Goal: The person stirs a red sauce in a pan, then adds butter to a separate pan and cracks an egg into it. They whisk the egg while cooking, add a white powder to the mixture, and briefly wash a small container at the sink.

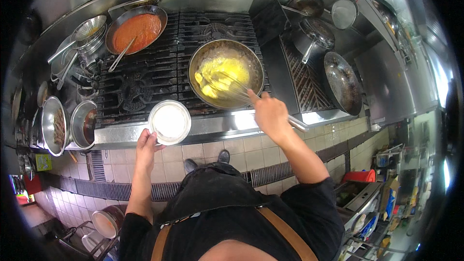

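My right hand (270, 114) grips a wire whisk (299, 122), its wires down in a dark round pan (256, 55) on the stove grate. Yellow melted butter or a similar fat (232, 69) foams in that pan, with paler solid lumps (208, 90) at its left side. In my left hand (147, 141) is a round, pale-rimmed container (169, 122), held above the stove's front edge. Its inside looks bright white, and glare hides whether that is powder or liquid.
A pan of red sauce (136, 30) with a spoon (123, 53) in it stands at the back left. Steel bowls with meat strips (58, 127) and dark sauce (90, 125) sit at left. To the right, a wok (342, 81) leans near a ridged grill (304, 79).
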Demonstrator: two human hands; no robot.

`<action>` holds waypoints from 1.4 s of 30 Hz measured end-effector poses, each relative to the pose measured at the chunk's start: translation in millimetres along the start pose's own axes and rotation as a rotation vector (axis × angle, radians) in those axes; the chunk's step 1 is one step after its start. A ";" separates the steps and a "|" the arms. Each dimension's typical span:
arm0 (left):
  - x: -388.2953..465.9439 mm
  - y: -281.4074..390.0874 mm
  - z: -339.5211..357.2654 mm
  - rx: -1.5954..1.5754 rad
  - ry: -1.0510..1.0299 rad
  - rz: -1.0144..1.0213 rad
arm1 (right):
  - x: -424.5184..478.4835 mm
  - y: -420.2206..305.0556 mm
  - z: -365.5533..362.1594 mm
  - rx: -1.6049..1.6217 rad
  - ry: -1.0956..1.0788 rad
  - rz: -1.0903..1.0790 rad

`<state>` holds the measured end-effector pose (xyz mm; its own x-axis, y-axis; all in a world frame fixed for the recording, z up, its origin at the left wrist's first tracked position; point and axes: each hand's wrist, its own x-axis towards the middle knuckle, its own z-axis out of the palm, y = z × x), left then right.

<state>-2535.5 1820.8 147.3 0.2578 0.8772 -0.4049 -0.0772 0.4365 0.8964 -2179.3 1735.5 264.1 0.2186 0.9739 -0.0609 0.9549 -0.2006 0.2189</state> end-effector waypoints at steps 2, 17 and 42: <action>2.5 -0.2 1.8 -0.034 0.012 -0.011 | -1.5 10.4 -7.2 -0.027 0.006 0.020; 4.6 23.8 24.7 -0.022 0.027 -0.099 | 2.4 13.7 -2.7 -0.047 0.031 0.017; 33.8 -9.1 -0.4 -0.011 0.061 0.013 | 14.3 17.0 -28.0 -0.030 -0.114 0.008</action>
<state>-2526.4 1846.5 125.3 0.1976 0.8934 -0.4035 -0.0912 0.4266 0.8998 -2165.6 1748.9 294.3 0.2488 0.9537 -0.1690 0.9470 -0.2029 0.2489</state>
